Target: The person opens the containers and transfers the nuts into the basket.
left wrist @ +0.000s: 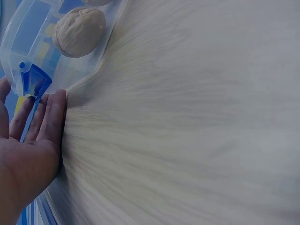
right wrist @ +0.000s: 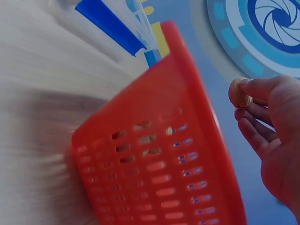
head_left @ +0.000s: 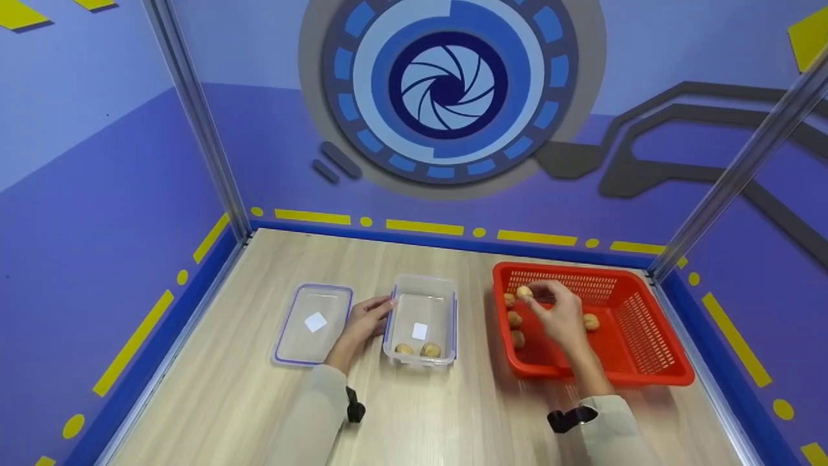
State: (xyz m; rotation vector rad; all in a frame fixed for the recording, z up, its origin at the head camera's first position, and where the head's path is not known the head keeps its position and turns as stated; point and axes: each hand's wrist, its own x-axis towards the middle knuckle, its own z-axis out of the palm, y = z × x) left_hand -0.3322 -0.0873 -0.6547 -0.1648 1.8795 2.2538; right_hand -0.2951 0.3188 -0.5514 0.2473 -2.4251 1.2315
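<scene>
Between thumb and fingers my right hand (head_left: 557,315) pinches a walnut (head_left: 524,293), held over the left side of a red plastic basket (head_left: 676,372). Several more walnuts (head_left: 517,338) lie along the basket's left wall, and another walnut (head_left: 590,321) is farther right inside it. My left hand (head_left: 366,318) rests at the left side of a clear plastic container (head_left: 420,304), its fingers straight against the wall. Two walnuts (head_left: 430,350) sit at the container's near end. In the left wrist view, the extended fingers (left wrist: 55,117) touch the container near a blue clip (left wrist: 36,80).
Left of the container, a clear lid (head_left: 315,349) with a blue-purple rim lies flat on the wooden table (head_left: 446,414). Printed panels (head_left: 278,142) stand behind and at both sides, joined by metal posts (head_left: 207,129). The basket's high rim stands close to the right panel.
</scene>
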